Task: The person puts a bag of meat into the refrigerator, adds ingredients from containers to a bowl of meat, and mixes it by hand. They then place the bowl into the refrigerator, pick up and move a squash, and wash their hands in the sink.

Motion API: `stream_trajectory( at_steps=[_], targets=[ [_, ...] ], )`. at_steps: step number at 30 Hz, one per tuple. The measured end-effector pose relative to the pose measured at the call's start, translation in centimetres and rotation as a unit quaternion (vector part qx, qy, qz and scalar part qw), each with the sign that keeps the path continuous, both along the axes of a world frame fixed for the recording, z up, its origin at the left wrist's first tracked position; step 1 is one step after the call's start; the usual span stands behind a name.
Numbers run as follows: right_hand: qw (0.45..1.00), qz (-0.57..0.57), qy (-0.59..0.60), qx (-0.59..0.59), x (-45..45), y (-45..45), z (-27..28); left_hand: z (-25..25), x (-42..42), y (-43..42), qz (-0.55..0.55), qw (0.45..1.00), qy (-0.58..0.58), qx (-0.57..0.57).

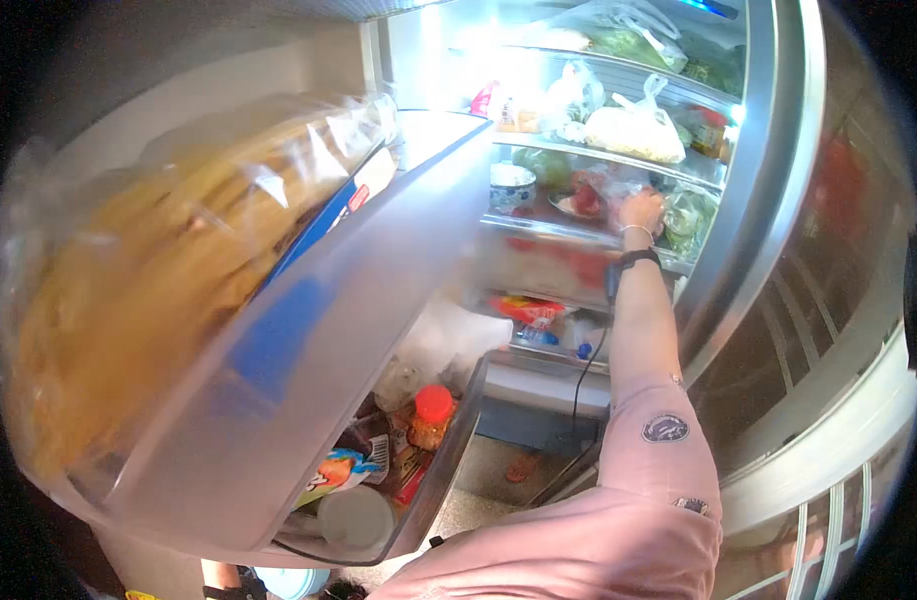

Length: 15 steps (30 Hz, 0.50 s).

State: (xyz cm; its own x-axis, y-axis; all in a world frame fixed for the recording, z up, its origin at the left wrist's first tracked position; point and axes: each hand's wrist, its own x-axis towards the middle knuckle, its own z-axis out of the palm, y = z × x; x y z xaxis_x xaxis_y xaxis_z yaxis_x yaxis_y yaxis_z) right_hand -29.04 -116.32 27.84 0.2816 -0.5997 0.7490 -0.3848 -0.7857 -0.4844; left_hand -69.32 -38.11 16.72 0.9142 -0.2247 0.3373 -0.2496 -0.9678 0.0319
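Refrigerator shelf [554,230]: right hand [642,212] beside bagged greens [689,220], sleeve patch [666,429] illegible.

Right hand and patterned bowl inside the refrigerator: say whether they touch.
Apart. The head view shows the right hand well right of the patterned bowl, a red item visible between them.

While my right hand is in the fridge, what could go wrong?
The right hand might nudge the dish of red food close beside it. The black cable hanging alongside the right arm could snag. The bulky clear bag bulges high above the door bin, so a bump to the door might topple it.
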Motion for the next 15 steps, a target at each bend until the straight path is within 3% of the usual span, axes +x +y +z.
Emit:
stream_trajectory(
  at_steps=[1, 2, 5, 6, 9, 12, 15],
  targets=[
    [0.999, -0.027, 0.022, 0.008, -1.2, 1.1, 0.5, 0.0, 0.0, 0.0, -0.009, 1.0, 0.0, 0.002],
    [0.993, -0.012, 0.076, 0.092, -2.4, 2.0, 1.2, 0.1, 0.0, 0.0, -0.014, 1.0, -0.001, 0.004],
    [0.989, -0.017, 0.1, 0.109, -6.4, 6.3, 3.0, 0.3, 0.1, 0.1, -0.032, 0.999, -0.003, 0.01],
    [0.976, 0.03, 0.133, 0.168, -7.7, 7.1, 3.9, 0.4, -0.2, 0.2, -0.035, 0.999, -0.003, 0.012],
    [0.973, -0.013, 0.17, 0.156, -8.3, 7.8, 3.0, 0.5, -0.3, 0.0, -0.042, 0.999, 0.0, 0.016],
    [0.937, -0.001, 0.274, 0.217, -5.9, 4.5, 1.2, 0.3, -0.3, -0.4, -0.045, 0.999, 0.003, 0.021],
    [0.951, 0.016, 0.262, 0.162, 1.6, -3.4, -4.4, 0.5, -0.4, -1.1, -0.053, 0.998, 0.003, 0.033]
  ],
)
